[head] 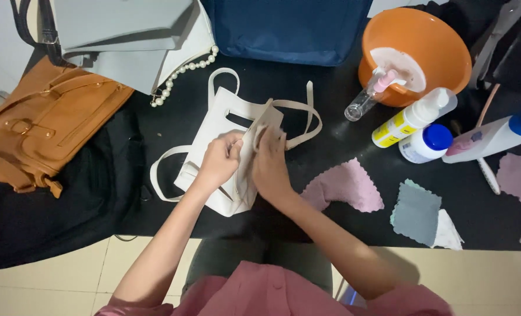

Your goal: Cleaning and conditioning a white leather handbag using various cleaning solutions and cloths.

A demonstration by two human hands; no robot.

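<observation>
In the head view, we had both hands on the small cream-white leather bag with long flat straps [213,140], which lay on the black cloth-covered worktop [330,117] straight ahead of us, its long axis running from the near left up toward the far right. Our left hand [218,161] rested on the bag's middle, its fingers [232,142] curled and pinching a fold of the pale flap. Our right hand [270,164] sat just beside it on the right, fingers [264,133] clenched on the same flap edge, so the two hands nearly met over the bag, neither nearer than the other. The pink zigzag-edged cleaning cloth [345,187] lay just to the right of our right wrist, apart from the bag.
</observation>
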